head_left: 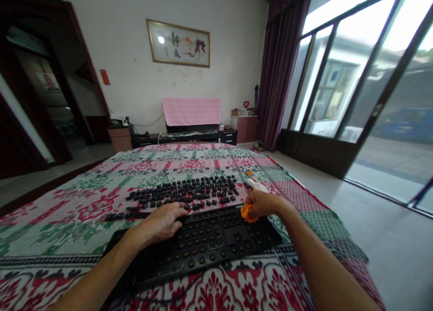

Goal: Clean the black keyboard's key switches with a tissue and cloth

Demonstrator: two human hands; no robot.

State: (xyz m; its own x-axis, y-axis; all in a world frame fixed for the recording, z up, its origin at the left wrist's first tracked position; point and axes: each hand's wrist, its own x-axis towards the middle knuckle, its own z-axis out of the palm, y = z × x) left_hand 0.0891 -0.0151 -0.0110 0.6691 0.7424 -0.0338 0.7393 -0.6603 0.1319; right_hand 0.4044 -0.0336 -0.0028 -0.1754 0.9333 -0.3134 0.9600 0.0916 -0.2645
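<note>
A black keyboard (203,243) with its keycaps off lies on the patterned cloth, its rows of bare key posts showing. My left hand (162,223) grips the keyboard's far edge left of its middle, fingers over the edge and thumb on the face. Bunched in my right hand (262,203) is an orange cloth (249,214), pressed against the keyboard's upper right part. Loose black keycaps (182,191) are spread just beyond the keyboard. A brush with an orange-brown end (250,174) lies beyond my right hand, beside something white (257,185).
The red, green and white patterned cloth (233,284) covers the surface under everything. Longer black keys (118,216) lie at the left end of the keycaps. A low black cabinet (149,141) with a pink towel (191,112) above it stands by the far wall; glass doors (338,85) are at right.
</note>
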